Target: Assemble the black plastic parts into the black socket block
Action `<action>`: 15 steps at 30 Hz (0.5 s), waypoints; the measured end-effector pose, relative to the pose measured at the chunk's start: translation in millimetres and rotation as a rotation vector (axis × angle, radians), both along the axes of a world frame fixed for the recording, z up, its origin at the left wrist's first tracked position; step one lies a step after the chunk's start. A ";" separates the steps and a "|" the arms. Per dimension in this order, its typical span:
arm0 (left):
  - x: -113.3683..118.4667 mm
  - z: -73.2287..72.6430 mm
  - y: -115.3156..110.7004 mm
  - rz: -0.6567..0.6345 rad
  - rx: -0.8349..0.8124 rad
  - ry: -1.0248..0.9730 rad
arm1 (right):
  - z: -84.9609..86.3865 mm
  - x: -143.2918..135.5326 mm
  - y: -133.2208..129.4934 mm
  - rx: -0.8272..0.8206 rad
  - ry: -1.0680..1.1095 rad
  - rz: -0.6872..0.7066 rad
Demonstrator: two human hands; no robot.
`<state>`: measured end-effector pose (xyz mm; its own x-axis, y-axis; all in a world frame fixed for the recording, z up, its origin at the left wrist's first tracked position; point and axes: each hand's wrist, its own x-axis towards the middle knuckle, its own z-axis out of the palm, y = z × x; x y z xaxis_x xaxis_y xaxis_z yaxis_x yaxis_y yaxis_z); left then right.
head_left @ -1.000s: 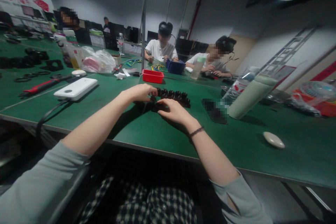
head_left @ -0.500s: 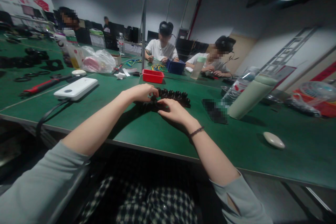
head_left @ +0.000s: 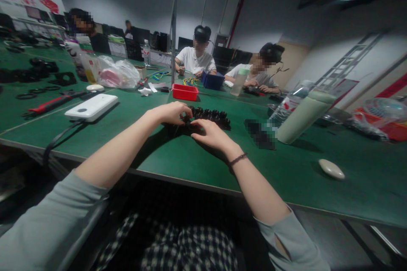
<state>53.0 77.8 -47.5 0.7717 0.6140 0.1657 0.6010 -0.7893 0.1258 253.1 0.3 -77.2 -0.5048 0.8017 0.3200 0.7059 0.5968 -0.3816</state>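
Note:
A black piece with a row of rounded, cup-like parts (head_left: 211,114) lies on the green table (head_left: 159,152) in front of me. My left hand (head_left: 174,112) has its fingers curled onto the near left end of this black piece. From the right, my right hand (head_left: 210,131) pinches the same end with thumb and fingers. The two sets of fingertips nearly meet. Whatever small part sits between them is dark and mostly hidden.
Beyond my hands stand a red bin (head_left: 185,92) and a blue bin (head_left: 213,80). To the left lie a white power bank (head_left: 92,108) with a cable and a red-handled tool (head_left: 52,104). A phone (head_left: 260,134), a green flask (head_left: 305,116) and a white oval object (head_left: 331,169) are on the right.
Almost nothing differs. Both hands stay on the black piece, with only a slight shift of the fingertips.

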 end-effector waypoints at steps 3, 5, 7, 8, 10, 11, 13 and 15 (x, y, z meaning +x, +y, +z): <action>0.7 -0.1 -0.2 0.006 0.004 0.000 | 0.6 0.0 -0.4 0.001 -0.016 -0.005; 1.0 -0.4 0.2 0.001 0.004 0.001 | 1.1 0.2 -0.9 0.000 -0.024 -0.010; 1.0 -0.7 0.8 -0.004 0.004 0.003 | 1.5 0.4 -1.3 0.001 -0.027 -0.012; 1.0 -0.7 1.0 -0.006 0.003 0.004 | 1.7 0.5 -1.5 0.002 -0.026 -0.012; 0.7 -0.8 1.3 -0.008 0.000 0.007 | 1.8 0.5 -1.7 0.004 -0.025 -0.010; 0.6 -0.8 1.4 -0.009 -0.002 0.008 | 1.8 0.4 -1.7 0.003 -0.024 -0.008; 0.4 -0.8 1.4 -0.013 -0.007 0.005 | 1.9 0.1 -1.7 -0.002 -0.022 -0.008; 0.1 -1.0 1.4 -0.020 -0.011 -0.014 | 1.8 -0.3 -1.6 -0.004 -0.020 -0.013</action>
<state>53.1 79.2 -48.5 0.7812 0.6005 0.1706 0.5835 -0.7995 0.1427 252.8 -1.3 -75.4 -0.5011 0.8093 0.3065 0.7209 0.5863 -0.3695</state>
